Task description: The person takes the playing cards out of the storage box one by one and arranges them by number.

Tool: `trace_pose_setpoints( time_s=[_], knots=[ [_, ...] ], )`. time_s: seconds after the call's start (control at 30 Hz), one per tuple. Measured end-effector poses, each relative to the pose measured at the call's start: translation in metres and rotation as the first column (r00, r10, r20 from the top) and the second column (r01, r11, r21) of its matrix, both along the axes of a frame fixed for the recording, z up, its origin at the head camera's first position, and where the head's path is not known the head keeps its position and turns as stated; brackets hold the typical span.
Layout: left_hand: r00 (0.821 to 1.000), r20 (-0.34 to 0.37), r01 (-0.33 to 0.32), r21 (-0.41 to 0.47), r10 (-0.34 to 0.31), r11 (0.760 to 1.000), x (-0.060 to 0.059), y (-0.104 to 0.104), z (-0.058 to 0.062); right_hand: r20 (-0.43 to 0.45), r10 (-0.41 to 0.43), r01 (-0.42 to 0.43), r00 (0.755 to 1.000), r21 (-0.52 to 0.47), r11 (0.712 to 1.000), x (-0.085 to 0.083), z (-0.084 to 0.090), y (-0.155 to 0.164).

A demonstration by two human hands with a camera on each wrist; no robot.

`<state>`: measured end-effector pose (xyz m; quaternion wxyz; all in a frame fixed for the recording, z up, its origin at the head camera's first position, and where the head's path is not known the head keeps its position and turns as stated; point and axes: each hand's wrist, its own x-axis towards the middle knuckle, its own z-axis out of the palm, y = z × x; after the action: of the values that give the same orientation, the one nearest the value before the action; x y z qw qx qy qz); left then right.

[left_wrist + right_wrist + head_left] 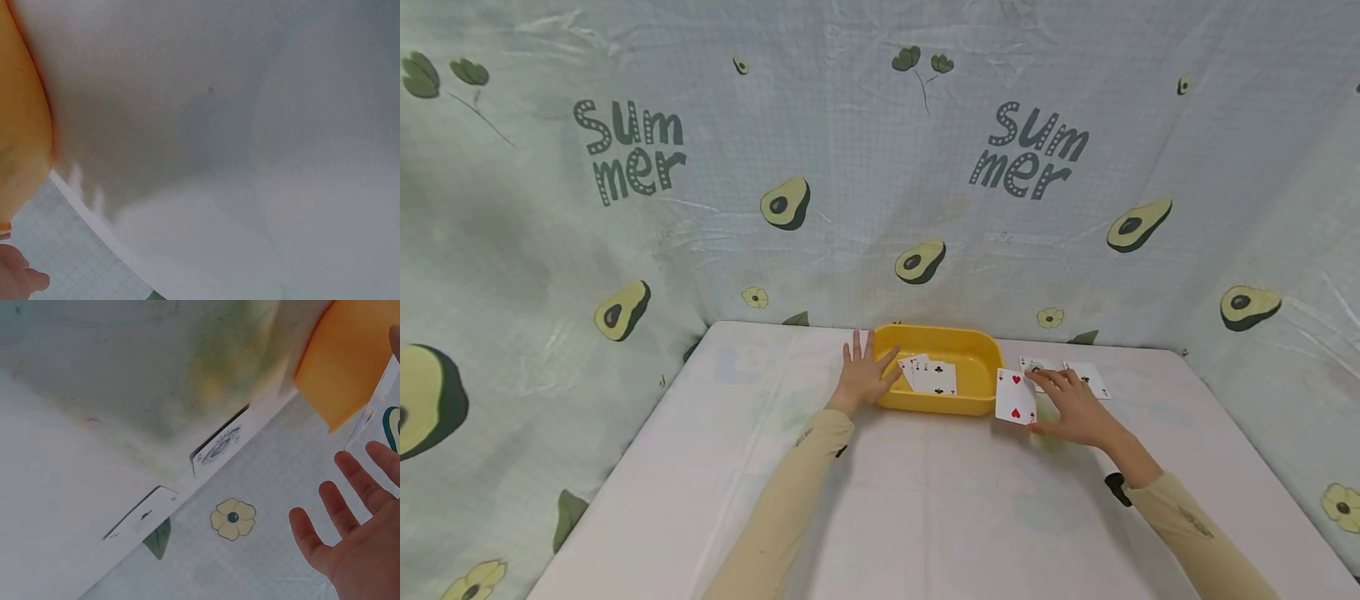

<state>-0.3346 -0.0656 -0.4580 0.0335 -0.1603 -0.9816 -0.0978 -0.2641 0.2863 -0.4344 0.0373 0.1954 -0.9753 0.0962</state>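
A yellow tray (936,403) stands near the back of the table. My left hand (861,377) rests on its left rim with fingers spread; in the left wrist view only some fingertips (22,275) show beside the tray's orange-looking wall (22,125). Several playing cards (938,380) lie fanned inside, a club card on top. Between thumb and fingers my right hand (1075,410) pinches a two of hearts (1016,397), held up face toward me by the tray's right end. From the right wrist, that card (377,394) appears nearly edge-on, some fingers extended apart from it.
Two more playing cards lie face up right of the tray, one with an ornate centre (222,447) and one with a single small black mark (145,515). Behind the white-covered table (917,517) hangs a patterned cloth (850,250).
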Motion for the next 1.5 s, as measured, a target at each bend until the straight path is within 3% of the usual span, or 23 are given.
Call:
trace_pose_setpoints(
  time_s=[0.23,0.57,0.9,1.5],
  knots=[
    [1.000,0.003,0.002,0.003,-0.002,1.000,0.000,0.001,0.001,-0.061,0.025,-0.025,0.998,-0.009,1.000,0.008,-0.007,0.014],
    [1.000,0.003,0.015,0.019,-0.015,1.000,0.001,0.003,0.000,-0.041,0.001,0.000,0.999,0.017,1.000,0.013,-0.014,0.034],
    [1.000,-0.007,0.006,0.011,-0.006,1.000,0.001,0.002,0.001,0.012,-0.006,0.005,1.000,0.077,0.997,0.008,-0.016,0.042],
    [1.000,-0.003,-0.004,0.002,0.004,1.000,0.000,-0.001,-0.001,0.032,0.017,-0.021,0.999,0.142,0.990,-0.006,-0.028,0.046]
  ],
)
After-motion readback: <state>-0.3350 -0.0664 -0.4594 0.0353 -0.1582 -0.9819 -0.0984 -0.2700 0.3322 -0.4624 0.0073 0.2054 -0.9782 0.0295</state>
